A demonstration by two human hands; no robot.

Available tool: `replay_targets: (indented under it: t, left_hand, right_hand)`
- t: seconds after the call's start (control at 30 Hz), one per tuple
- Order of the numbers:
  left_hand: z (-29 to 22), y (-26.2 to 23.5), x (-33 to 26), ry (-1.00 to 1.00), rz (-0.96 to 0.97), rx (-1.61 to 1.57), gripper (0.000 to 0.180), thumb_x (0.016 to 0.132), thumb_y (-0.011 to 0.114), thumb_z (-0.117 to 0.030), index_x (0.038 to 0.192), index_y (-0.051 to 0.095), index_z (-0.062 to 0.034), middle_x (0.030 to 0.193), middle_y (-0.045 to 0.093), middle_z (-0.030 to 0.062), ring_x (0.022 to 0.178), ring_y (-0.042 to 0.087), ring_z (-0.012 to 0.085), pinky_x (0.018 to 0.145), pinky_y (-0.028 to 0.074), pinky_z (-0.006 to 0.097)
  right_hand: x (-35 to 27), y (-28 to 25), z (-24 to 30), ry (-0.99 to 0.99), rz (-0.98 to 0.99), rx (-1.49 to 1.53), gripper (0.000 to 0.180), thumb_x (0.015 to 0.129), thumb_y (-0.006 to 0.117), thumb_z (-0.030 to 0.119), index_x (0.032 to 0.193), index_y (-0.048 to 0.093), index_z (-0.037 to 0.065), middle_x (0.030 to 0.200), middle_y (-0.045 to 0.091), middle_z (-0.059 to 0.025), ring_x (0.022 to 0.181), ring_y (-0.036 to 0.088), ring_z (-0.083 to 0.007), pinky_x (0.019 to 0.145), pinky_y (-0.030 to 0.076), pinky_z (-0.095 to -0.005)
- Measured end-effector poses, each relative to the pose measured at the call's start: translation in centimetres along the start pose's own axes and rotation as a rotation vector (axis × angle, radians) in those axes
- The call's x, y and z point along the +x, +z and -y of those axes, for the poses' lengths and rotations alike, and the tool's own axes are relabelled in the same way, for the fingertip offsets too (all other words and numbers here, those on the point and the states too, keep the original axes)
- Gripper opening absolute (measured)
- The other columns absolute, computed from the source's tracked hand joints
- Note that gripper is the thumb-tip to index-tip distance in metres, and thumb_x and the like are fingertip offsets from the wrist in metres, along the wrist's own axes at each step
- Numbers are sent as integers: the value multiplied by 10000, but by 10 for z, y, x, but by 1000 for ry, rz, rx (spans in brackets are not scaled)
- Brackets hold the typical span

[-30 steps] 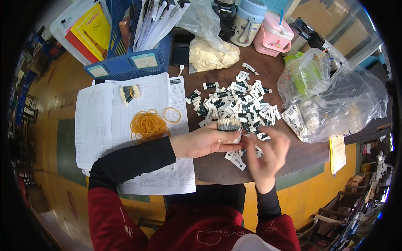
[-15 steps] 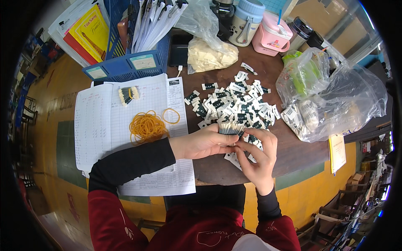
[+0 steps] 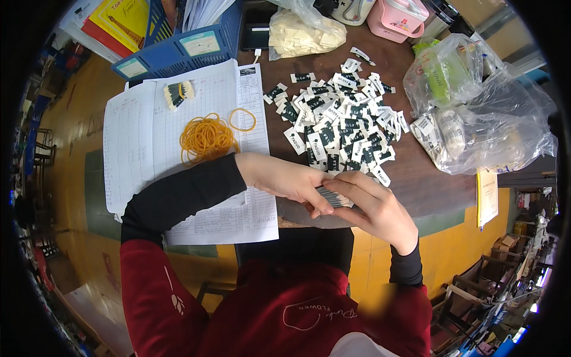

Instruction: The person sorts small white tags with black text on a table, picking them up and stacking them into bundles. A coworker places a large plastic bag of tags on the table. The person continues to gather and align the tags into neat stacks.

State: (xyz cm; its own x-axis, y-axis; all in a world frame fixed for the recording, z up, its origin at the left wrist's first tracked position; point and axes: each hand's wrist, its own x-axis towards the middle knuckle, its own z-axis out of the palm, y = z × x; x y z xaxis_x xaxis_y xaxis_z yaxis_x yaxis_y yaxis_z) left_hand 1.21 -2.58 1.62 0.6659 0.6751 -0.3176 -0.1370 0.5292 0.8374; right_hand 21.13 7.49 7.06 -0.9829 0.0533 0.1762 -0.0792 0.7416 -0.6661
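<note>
Between my two hands is a stack of fabric labels (image 3: 335, 198), dark green and white, its edges showing between the fingers. My left hand (image 3: 297, 183) wraps the stack from the left, thumb across its near side. From the right, my right hand (image 3: 373, 205) pinches the other end with thumb and fingers. Just beyond my hands lies a loose heap of similar labels (image 3: 339, 119), some dark side up, some white. On the open notebook (image 3: 134, 152) rest a pile of yellow rubber bands (image 3: 205, 140) and a banded bundle of labels (image 3: 178, 94).
A blue file rack (image 3: 178, 53) with papers stands at the far left. Behind the heap are a bag of cream labels (image 3: 306, 35) and a pink lidded container (image 3: 395, 21). Clear plastic bags (image 3: 470, 113) cover the right side. The table's near edge runs below my hands.
Both hands have drawn the stack nearer to me, away from the heap. The right hand now closes over the stack's end, and the view has tilted downward.
</note>
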Motion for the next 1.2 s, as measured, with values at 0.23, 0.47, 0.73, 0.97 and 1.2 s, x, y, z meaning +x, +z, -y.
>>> replay_targets:
  t: [0.23, 0.47, 0.73, 0.97, 1.2]
  left_hand:
    - [-17, 20, -6, 109, -176, 478, 611, 912, 705, -235, 1346, 342, -3, 955, 624, 100, 985, 611, 175, 851, 472, 304]
    - [-29, 66, -28, 132, -591, 1092, 662, 826, 733, -192, 1336, 377, 37, 1068, 613, 179, 1030, 618, 372, 877, 487, 457]
    - [25, 88, -36, 263, -1032, 1299, 436, 813, 722, -169, 1179, 579, 23, 1150, 559, 123, 1052, 558, 295, 929, 470, 394]
    - [36, 91, -27, 222, -1050, 1313, 433, 819, 725, -174, 1195, 589, -8, 1145, 568, 112, 1024, 566, 283, 896, 477, 384]
    - [38, 97, -16, 259, -1147, 1289, 470, 813, 732, -220, 1205, 577, -12, 1134, 569, 95, 1014, 570, 280, 897, 472, 398]
  right_hand:
    - [-13, 16, 1, 24, -138, 31, 421, 752, 759, 32, 1150, 624, -4, 1120, 628, -135, 953, 661, -315, 794, 558, -378]
    - [-18, 49, 4, 109, -383, 140, 410, 744, 761, 0, 1129, 621, -15, 1106, 635, -153, 940, 665, -315, 780, 552, -361]
    - [-15, 77, 2, 157, -404, -55, 433, 680, 799, 72, 1091, 667, 42, 1040, 666, -93, 953, 580, -289, 854, 452, -383]
    - [-28, 72, 8, 172, -337, -141, 472, 736, 765, 84, 1192, 660, 25, 1105, 659, -95, 971, 574, -271, 851, 436, -368]
    - [-35, 73, 10, 137, -310, -302, 477, 767, 744, 77, 1226, 643, -2, 1135, 648, -94, 1011, 572, -261, 875, 428, -379]
